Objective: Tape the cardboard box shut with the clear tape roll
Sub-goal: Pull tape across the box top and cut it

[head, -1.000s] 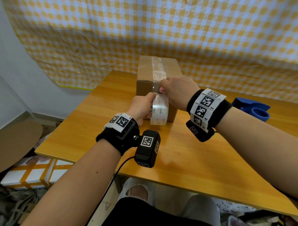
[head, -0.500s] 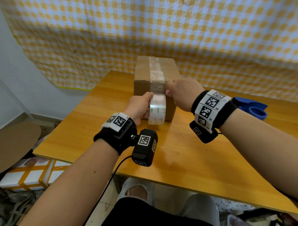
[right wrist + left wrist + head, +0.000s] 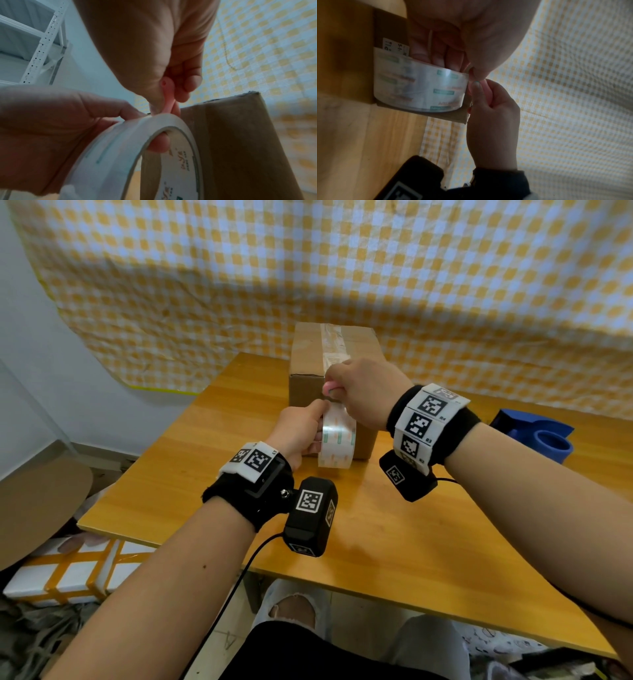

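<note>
While the left hand (image 3: 297, 430) holds the tape roll (image 3: 337, 440) upright against the near side of the box (image 3: 334, 361), with its fingers curled through the core, the right hand (image 3: 364, 393) pinches a small pink cutter (image 3: 330, 388) just above the roll, where the tape leaves it. The box stands on the wooden table (image 3: 394, 542), and one strip already runs along its top seam and down over the near edge. I judge that the cut is the risk now: the blade is very close to the left thumb, and it could slip. If the roll hangs loose, the tape may wrinkle or tear crooked, or its free end may fall back onto the roll.
</note>
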